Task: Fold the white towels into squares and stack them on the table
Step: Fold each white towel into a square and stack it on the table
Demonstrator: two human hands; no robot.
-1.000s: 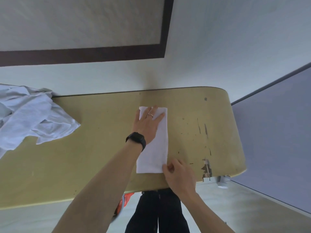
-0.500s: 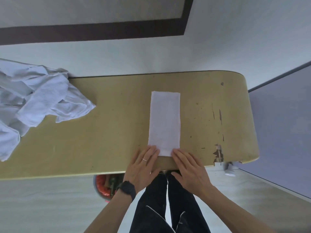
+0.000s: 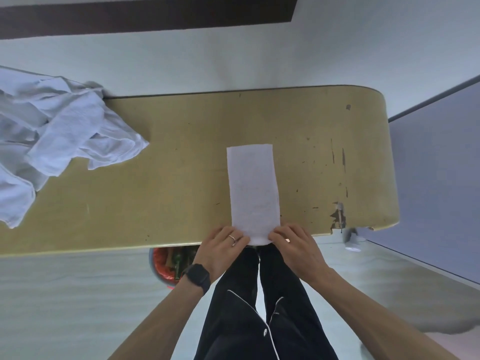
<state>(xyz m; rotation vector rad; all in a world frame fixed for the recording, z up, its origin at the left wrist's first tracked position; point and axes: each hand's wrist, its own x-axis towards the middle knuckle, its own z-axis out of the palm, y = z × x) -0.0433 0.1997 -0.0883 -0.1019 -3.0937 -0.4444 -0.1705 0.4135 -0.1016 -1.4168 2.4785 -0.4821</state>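
A white towel (image 3: pixel 253 188), folded into a long narrow strip, lies on the yellow table (image 3: pixel 168 183) and runs from the middle to the near edge. My left hand (image 3: pixel 222 246) pinches its near left corner, fingers curled at the table's edge. At the near right corner my right hand (image 3: pixel 292 244) pinches the cloth the same way. The towel's near end sticks slightly over the edge between my hands. A heap of unfolded white towels (image 3: pixel 52 136) sits at the table's left end.
The table stands against a white wall; its right end is rounded, with chipped veneer (image 3: pixel 337 216) near the front corner. A bin with red and green contents (image 3: pixel 171 263) stands under the near edge. A grey partition (image 3: pixel 436 178) rises on the right.
My left hand left the far half of the towel and came back to the near end. Both hands went from lying flat on the near end to pinching its corners.
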